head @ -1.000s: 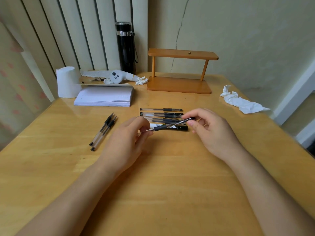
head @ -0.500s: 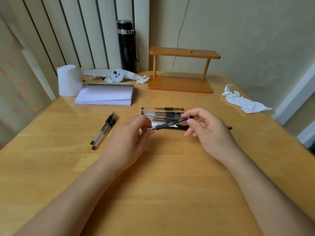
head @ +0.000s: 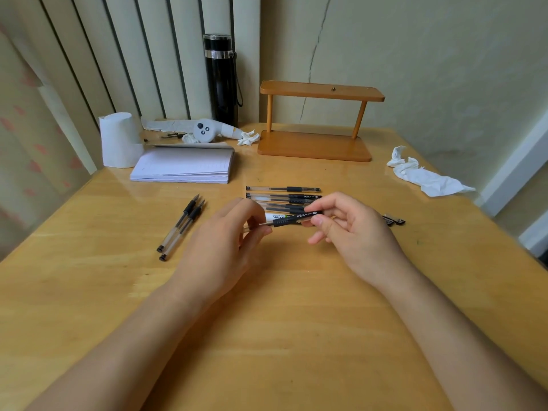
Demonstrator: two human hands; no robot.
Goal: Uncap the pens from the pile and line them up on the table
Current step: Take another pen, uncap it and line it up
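Both hands on one pen (head: 292,220), held above the counter (head: 296,336), tilted up to the right. Left hand (head: 225,247) fingers (head: 261,229) pinched closed on the barrel end; right hand (head: 355,232) fingers (head: 318,221) closed on the capped end. Pen pile (head: 283,200) lies on the counter just behind the hands, pens parallel. Two uncapped pens (head: 182,228) lie side by side, touching, left of the left hand. Loose caps (head: 393,220) right of the right hand.
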